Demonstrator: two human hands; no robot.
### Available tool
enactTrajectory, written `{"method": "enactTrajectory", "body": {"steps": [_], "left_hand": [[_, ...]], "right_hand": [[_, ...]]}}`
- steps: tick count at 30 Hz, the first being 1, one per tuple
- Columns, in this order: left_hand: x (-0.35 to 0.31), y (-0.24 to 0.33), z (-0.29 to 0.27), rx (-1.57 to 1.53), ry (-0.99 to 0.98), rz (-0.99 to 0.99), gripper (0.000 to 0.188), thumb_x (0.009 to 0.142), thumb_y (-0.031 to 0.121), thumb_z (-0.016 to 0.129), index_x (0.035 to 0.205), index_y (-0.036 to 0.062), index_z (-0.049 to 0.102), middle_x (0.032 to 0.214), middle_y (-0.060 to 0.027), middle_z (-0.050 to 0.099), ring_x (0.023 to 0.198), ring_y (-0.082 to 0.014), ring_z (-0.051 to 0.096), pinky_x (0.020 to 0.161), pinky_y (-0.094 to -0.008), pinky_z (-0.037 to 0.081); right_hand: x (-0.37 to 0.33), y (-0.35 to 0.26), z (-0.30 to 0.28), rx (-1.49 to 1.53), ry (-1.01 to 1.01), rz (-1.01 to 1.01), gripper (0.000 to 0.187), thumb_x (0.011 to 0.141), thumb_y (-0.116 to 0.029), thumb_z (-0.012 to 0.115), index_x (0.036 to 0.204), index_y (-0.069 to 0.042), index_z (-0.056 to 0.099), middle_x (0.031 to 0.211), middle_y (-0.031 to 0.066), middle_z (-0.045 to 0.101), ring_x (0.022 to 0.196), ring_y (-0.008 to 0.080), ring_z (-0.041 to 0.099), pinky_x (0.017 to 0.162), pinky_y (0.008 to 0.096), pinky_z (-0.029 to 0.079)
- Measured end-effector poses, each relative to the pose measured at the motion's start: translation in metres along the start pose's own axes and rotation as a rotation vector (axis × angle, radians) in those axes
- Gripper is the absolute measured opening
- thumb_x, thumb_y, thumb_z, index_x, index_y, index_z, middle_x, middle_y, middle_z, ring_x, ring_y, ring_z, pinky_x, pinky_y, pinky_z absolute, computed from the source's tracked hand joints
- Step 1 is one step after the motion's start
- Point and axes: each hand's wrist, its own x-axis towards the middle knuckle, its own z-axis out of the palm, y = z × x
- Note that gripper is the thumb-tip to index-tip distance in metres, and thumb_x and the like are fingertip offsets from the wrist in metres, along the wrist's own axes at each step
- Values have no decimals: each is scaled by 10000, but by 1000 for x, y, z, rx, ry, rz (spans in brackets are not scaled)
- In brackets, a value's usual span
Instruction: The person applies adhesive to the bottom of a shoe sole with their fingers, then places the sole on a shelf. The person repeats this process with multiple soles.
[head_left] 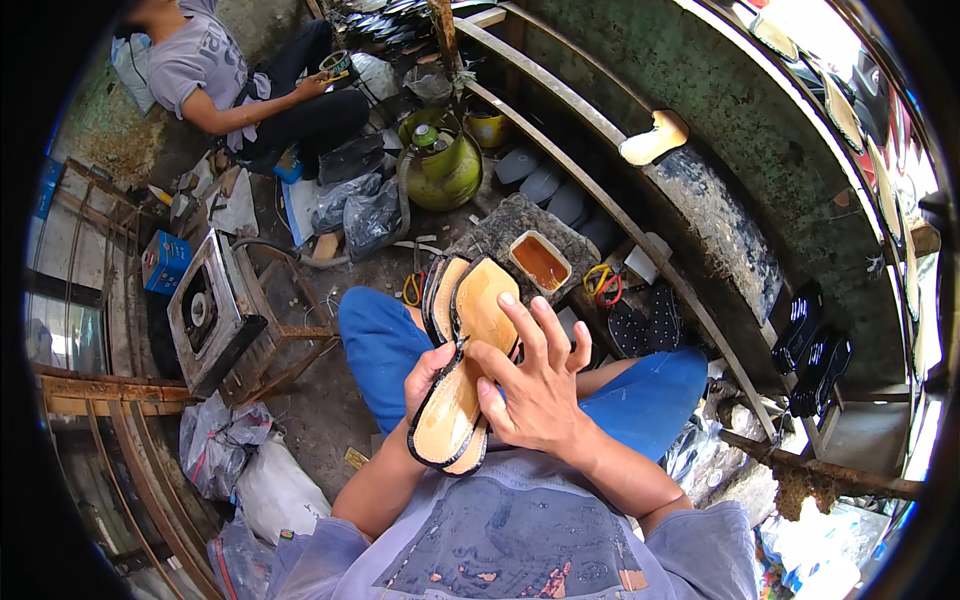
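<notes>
A small stack of tan shoe insoles (482,292) with dark edges is held upright over my lap. Round its narrow middle, at the left edge, my left hand (427,378) is closed. My right hand (537,385) lies over the front of the top insole, its fingers stretched out and apart. The index fingertip touches the insole near its middle, and the thumb rests by its lower part. Most of the left fingers are hidden behind the stack.
Ahead sits a tub of amber-brown liquid (540,262) on a stone block (485,232). Yellow- and red-handled tools (602,284) lie beside it. Beyond stands a green gas cylinder (442,170). A stove (208,310) is at left; another person (215,75) sits far left. Wooden shelf rails (620,205) run along the right.
</notes>
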Motion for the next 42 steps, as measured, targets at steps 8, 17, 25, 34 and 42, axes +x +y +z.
{"method": "enactTrajectory", "body": {"steps": [8,17,25,34,42], "left_hand": [[4,1,10,110,-27,11,698,1014,357,487,1609,39,308,1600,-208,411,1463,-371,425,1216,-496,362],[10,-4,-4,-107,27,-95,760,991,357,529,1639,66,256,1651,-246,311,1479,-350,392,1241,-485,308],[2,-6,5,44,40,-7,695,1003,396,512,1566,10,383,1525,-236,498,1372,-377,534,1167,-493,425],[-4,-6,-9,85,-21,11,713,960,288,575,1552,-50,364,1507,-225,524,1370,-372,542,1244,-483,332],[19,9,-18,108,-196,188,632,1049,356,449,1535,-44,386,1478,-187,554,1322,-290,580,1161,-448,428]], "right_hand": [[-18,13,-3,106,-112,22,423,886,-310,582,1280,-339,733,1644,77,359,1552,320,178,1224,545,-81],[-41,-15,9,118,-1,-282,402,849,-384,635,1239,-432,723,1613,-43,424,1515,283,270,1214,586,-41],[-25,26,5,189,-102,-15,388,903,-293,552,1202,-413,768,1686,114,283,1573,343,86,1205,553,-157],[23,51,0,85,14,92,341,944,-292,529,1168,-295,786,1702,144,236,1582,327,92,1211,539,-148],[8,19,38,845,-64,226,819,920,-456,718,1541,-44,379,1668,332,74,1577,450,80,1248,562,148]]}}
